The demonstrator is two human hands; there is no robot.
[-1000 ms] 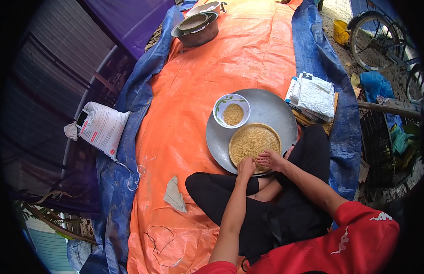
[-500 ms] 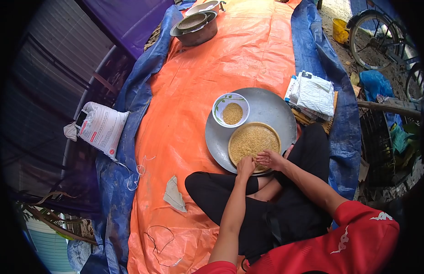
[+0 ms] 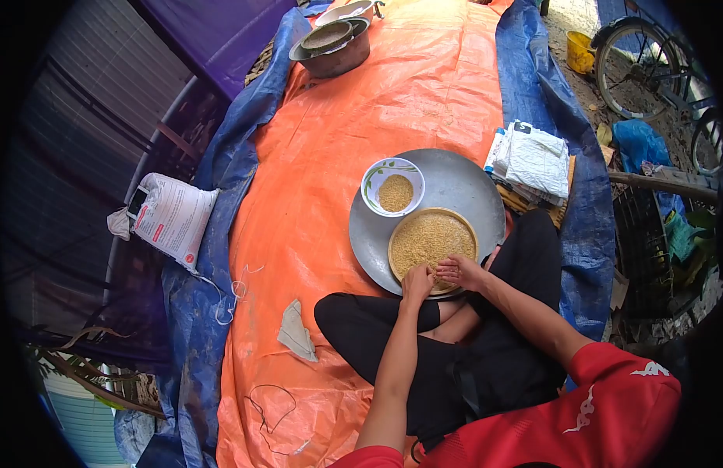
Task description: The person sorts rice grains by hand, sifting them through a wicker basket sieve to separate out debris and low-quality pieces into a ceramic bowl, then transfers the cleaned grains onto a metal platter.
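Note:
A round shallow basket [image 3: 430, 240] full of golden grain rests on a wide grey metal tray [image 3: 470, 187]. Beside it on the tray stands a white bowl [image 3: 372, 189] with a green leaf pattern and a heap of the same grain inside. Over the near edge of the basket is my left hand [image 3: 417, 282], its fingers closed; what they hold, if anything, is too small to make out. Close to its right, my right hand [image 3: 459, 271] is turned partly up above the grain, its fingers stretched out.
An orange tarp [image 3: 314, 210] lies under the tray, with blue tarp along both sides. A folded white sack [image 3: 537, 164] lies right of the tray, a filled sack [image 3: 174, 221] at the left. Metal pots [image 3: 338, 62] stand at the top; a grey cloth [image 3: 296, 331] lies lower left.

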